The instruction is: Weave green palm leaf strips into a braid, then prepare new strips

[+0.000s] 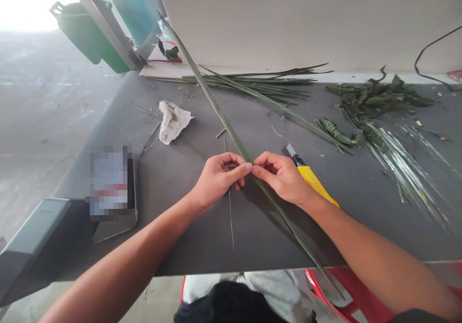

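Observation:
A long green leaf blade [216,106] runs diagonally across the table, from the back left down past the front edge. My left hand [224,174] pinches it near its middle between thumb and fingers. Right beside, thumb to thumb, my right hand [277,174] grips the same leaf. A thin straight wire or stem [231,219] passes under my left fingers; whether they hold it too is hidden. Close to my right wrist lies a yellow utility knife [313,181] with its blade out.
Long leaves [260,84] lie along the back. Braided dark green leaf pieces [378,96] and shiny thin strands [407,174] are at the right. Crumpled white paper [173,121] and a phone [132,207] sit left. A green bin [86,32] stands on the floor.

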Action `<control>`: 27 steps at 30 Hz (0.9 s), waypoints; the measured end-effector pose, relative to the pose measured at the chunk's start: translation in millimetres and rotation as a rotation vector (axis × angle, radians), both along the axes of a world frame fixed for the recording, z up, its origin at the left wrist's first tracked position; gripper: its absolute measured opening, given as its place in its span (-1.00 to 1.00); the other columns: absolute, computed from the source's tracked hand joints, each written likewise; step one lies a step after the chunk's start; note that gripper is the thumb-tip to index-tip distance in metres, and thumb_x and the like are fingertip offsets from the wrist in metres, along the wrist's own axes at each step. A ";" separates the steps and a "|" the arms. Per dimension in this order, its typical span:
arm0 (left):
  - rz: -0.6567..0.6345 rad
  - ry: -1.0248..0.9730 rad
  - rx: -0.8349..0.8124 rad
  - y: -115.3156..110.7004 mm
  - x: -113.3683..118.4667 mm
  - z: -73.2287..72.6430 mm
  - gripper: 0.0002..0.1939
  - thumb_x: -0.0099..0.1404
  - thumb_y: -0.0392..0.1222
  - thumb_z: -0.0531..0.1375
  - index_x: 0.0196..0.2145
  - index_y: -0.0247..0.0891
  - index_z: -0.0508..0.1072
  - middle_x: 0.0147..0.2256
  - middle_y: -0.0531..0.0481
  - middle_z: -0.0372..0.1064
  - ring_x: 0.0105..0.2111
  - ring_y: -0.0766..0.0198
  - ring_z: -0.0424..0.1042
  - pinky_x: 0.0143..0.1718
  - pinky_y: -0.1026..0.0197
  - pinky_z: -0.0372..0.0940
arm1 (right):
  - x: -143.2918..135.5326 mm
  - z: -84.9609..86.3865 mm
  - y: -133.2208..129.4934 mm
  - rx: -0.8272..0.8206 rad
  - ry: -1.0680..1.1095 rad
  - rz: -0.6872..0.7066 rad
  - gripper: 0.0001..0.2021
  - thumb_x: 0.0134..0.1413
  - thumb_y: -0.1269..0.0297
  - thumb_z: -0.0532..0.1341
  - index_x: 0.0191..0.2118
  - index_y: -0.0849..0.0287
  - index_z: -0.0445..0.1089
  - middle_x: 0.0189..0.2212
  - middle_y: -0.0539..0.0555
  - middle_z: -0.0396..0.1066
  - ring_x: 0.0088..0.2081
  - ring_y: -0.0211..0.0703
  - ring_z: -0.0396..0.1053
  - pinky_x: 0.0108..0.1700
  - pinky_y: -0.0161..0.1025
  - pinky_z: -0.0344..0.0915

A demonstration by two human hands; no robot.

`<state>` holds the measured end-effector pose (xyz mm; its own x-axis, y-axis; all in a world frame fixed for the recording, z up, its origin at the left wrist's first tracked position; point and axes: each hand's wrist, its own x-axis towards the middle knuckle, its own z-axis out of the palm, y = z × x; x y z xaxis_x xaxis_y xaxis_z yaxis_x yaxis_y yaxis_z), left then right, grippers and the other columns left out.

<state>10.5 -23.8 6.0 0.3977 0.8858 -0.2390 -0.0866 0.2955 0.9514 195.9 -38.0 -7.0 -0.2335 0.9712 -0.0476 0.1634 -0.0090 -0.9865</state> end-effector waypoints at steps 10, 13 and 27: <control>0.211 0.026 0.076 1.8 1.2 -3.1 -0.65 0.10 -0.06 0.46 -0.36 -0.32 0.43 -0.54 0.07 0.40 -0.56 0.38 0.40 -0.58 0.36 0.28 | -1.1 -1.1 -1.3 0.000 -0.060 -0.009 -0.64 0.11 -0.06 0.34 -0.40 0.16 0.37 -0.56 -0.07 0.27 -0.55 -0.33 0.12 -0.51 -0.31 0.08; 0.245 0.060 0.088 2.4 1.6 -4.1 -0.67 0.12 -0.07 0.44 -0.36 -0.32 0.44 -0.58 0.08 0.39 -0.58 0.38 0.40 -0.58 0.35 0.29 | -0.5 -2.2 -2.5 -0.006 -0.054 -0.002 -0.65 0.11 -0.03 0.35 -0.40 0.16 0.38 -0.57 -0.07 0.27 -0.56 -0.33 0.12 -0.52 -0.30 0.08; 0.231 0.111 0.161 -1.4 2.9 -4.4 -0.71 0.13 -0.10 0.44 -0.38 -0.31 0.44 -0.52 0.10 0.40 -0.64 0.45 0.35 -0.65 0.39 0.26 | -2.8 -3.4 -3.2 0.081 -0.131 0.010 -0.72 0.27 0.06 0.24 -0.28 0.18 0.52 -0.45 0.01 0.43 -0.43 -0.24 0.27 -0.37 -0.28 0.20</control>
<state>13.5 -25.2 1.6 0.1602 0.9799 -0.1189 -0.0271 0.1248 0.9918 193.1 -41.2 -10.4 -0.2401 0.9708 -0.0002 0.2901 0.0716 -0.9543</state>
